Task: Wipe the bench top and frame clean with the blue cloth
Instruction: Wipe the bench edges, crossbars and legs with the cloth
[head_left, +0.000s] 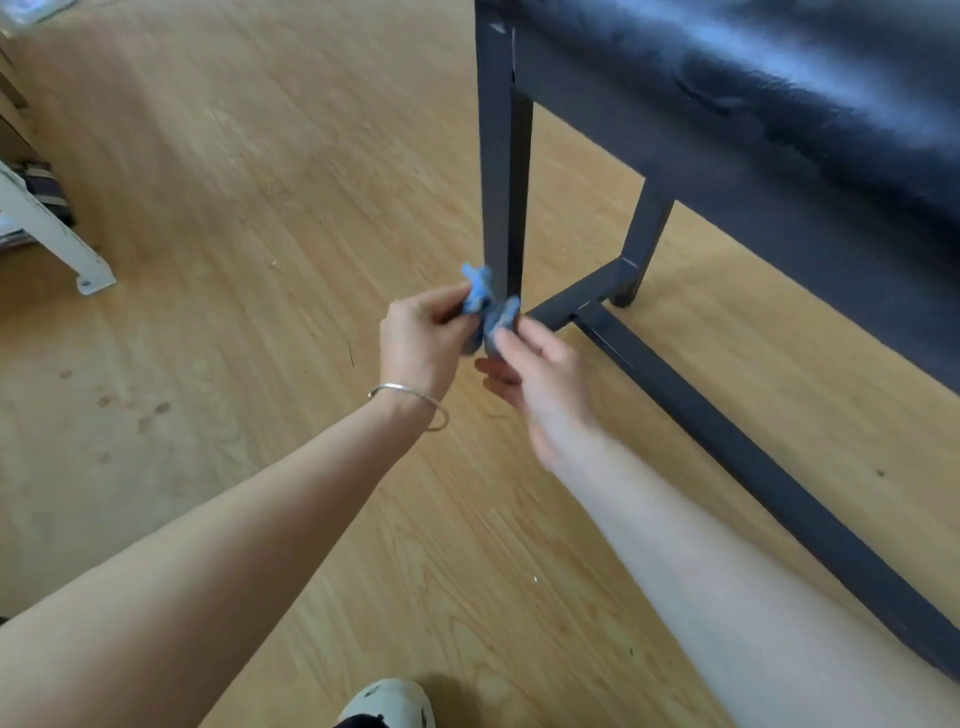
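Observation:
A black bench with a padded glossy top and a dark frame stands at the upper right. Its near leg comes down to the floor in the middle of the view. The blue cloth is wrapped round the bottom of that leg. My left hand, with a thin bracelet on its wrist, pinches the cloth's left end. My right hand grips the cloth's right end, just in front of the low crossbar. The foot of the leg is hidden behind the cloth and my fingers.
A long low stretcher bar runs from the crossbar toward the lower right. The wooden floor spreads left, with a white frame foot at the left edge. A slipper toe shows at the bottom.

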